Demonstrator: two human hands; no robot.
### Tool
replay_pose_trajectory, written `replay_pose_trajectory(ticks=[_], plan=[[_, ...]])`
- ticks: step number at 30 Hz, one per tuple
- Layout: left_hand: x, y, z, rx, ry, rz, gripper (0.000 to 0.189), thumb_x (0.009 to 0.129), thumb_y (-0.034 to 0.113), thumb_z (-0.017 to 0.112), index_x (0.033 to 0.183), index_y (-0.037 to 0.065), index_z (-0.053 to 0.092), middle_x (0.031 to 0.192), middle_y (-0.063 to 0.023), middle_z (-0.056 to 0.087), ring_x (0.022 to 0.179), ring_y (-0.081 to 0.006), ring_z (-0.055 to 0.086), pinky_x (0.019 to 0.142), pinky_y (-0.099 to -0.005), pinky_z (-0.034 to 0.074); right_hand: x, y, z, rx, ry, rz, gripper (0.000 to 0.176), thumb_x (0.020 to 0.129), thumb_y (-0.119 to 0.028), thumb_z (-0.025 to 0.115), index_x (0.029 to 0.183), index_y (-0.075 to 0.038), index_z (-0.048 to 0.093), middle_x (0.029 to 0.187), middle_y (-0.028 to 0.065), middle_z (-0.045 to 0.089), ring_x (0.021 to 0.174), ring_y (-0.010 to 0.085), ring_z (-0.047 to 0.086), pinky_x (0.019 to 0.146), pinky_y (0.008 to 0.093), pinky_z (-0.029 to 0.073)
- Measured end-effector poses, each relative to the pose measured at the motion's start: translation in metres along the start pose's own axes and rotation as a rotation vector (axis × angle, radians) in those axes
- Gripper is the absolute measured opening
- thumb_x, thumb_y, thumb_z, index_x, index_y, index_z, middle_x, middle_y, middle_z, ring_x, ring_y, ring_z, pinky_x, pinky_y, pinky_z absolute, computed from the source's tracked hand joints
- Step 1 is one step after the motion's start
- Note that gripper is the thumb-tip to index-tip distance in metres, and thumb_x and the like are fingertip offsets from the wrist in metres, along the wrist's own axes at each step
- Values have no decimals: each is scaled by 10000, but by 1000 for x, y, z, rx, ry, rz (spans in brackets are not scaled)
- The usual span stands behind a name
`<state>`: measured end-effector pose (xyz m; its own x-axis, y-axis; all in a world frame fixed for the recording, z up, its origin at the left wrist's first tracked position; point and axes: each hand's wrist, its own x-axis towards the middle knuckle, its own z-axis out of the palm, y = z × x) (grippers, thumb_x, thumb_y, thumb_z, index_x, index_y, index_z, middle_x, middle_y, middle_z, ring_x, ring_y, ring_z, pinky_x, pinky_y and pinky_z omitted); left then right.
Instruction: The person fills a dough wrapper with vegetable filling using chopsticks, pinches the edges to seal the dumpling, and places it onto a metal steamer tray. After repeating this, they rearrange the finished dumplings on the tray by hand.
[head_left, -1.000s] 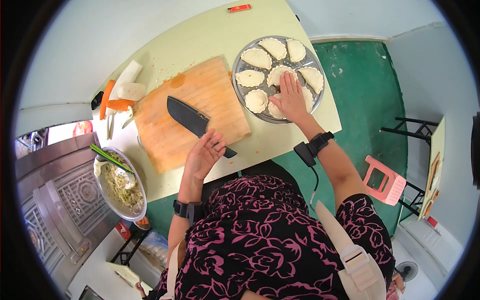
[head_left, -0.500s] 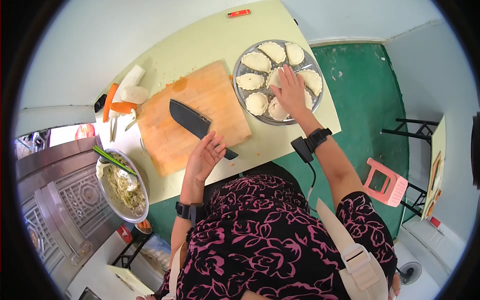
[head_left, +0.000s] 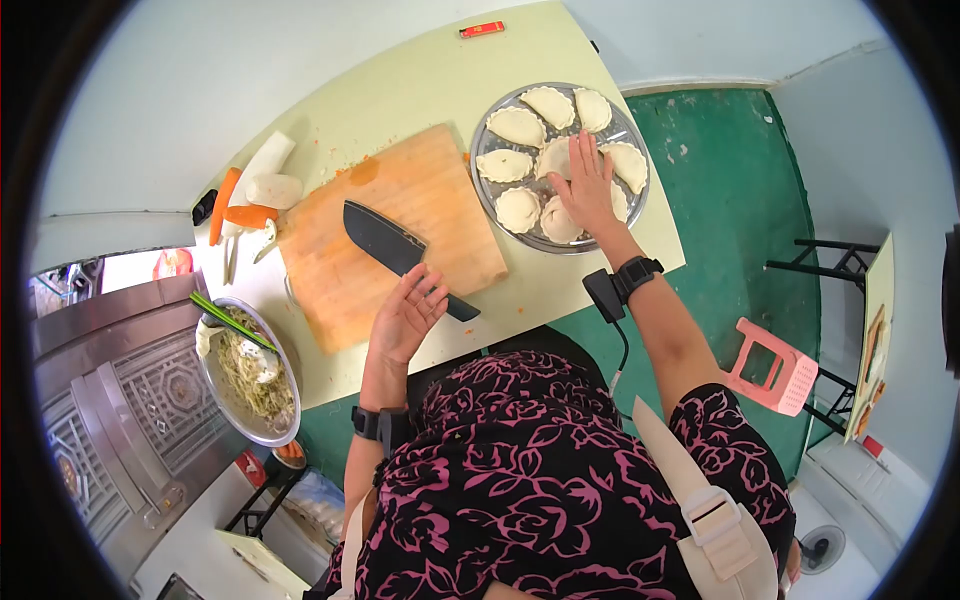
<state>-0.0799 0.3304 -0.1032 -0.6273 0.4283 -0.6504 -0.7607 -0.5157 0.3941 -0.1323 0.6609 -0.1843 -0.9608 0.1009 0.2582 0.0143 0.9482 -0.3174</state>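
Note:
My right hand lies palm down with fingers apart over the dumplings near the middle of a round metal tray, partly hiding them. Several pale dumplings with crimped edges ring the tray. Palm up, my left hand is held beside the handle of a black knife, fingers loosely curled and apart, nothing in it. The knife rests on a wooden cutting board, its handle reaching past the board's near edge.
Left of the board lie white radish pieces and carrots. A metal bowl with shredded filling and green stalks stands at the table's left corner. A red packet sits at the far edge. A pink stool stands on the floor at right.
The whole view has shifted slightly. My right hand remains over the tray's middle dumplings, with its fingers turned a little more upright. My left hand has barely moved.

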Motion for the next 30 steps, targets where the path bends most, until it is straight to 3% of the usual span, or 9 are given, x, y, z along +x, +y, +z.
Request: replay_pose_trajectory(ticks=[5,7,10,13,16,20,23,28,30], plan=[[-3,0,6,4,49,-25,317,888,266,431,1137,70,451,1087,-100,539,936,-236,555,813,-357,451,-8,8,2,-100,-144,13,674,837,-460,410,1298,3,248,1368,181,216,1273,299,193,992,540,104],[-2,-1,3,21,35,-28,354,889,271,415,1179,68,421,1107,-100,532,964,-242,545,841,-373,435,-5,6,0,-98,-199,58,677,834,-464,413,1296,3,251,1368,177,221,1273,296,196,994,537,103],[-1,2,1,21,15,-2,374,890,275,408,1199,65,409,1114,-101,529,978,-245,540,855,-381,428,4,10,-8,56,21,119,679,831,-475,411,1297,-6,256,1366,165,232,1275,273,199,992,539,110],[-2,0,-1,16,28,-6,375,889,277,410,1199,65,412,1116,-101,528,979,-243,540,856,-379,428,10,9,-12,1,5,-6,675,835,-475,406,1299,-9,253,1371,156,223,1277,260,200,990,546,110],[-5,2,3,33,39,-8,374,889,279,412,1197,67,415,1116,-99,529,980,-240,540,857,-376,428,2,8,-3,-113,-191,-56,659,841,-467,397,1305,-23,249,1378,156,205,1275,268,196,995,545,107],[-5,0,-2,23,25,5,376,887,279,416,1197,67,415,1111,-100,533,981,-239,541,858,-376,428,16,12,-9,71,-403,138,613,853,-438,390,1305,-45,261,1380,155,198,1280,273,183,1009,511,116],[-8,0,-3,2,18,26,377,888,274,414,1202,65,410,1115,-103,533,983,-242,540,858,-376,428,21,26,-18,477,-176,238,578,889,-408,312,1328,-41,225,1403,145,146,1300,254,137,1029,468,87],[-10,0,-8,-16,15,25,386,888,281,418,1207,64,405,1130,-107,526,989,-244,538,864,-377,424,-3,19,-17,-26,-223,-199,591,872,-380,375,1322,-31,216,1394,128,184,1292,255,167,1024,478,112],[-13,-1,-10,-11,20,27,389,888,286,418,1208,64,405,1136,-109,522,991,-246,536,865,-378,423,-10,15,-15,-132,-254,-194,602,859,-420,379,1297,-25,259,1382,124,212,1283,247,186,1007,502,130]])
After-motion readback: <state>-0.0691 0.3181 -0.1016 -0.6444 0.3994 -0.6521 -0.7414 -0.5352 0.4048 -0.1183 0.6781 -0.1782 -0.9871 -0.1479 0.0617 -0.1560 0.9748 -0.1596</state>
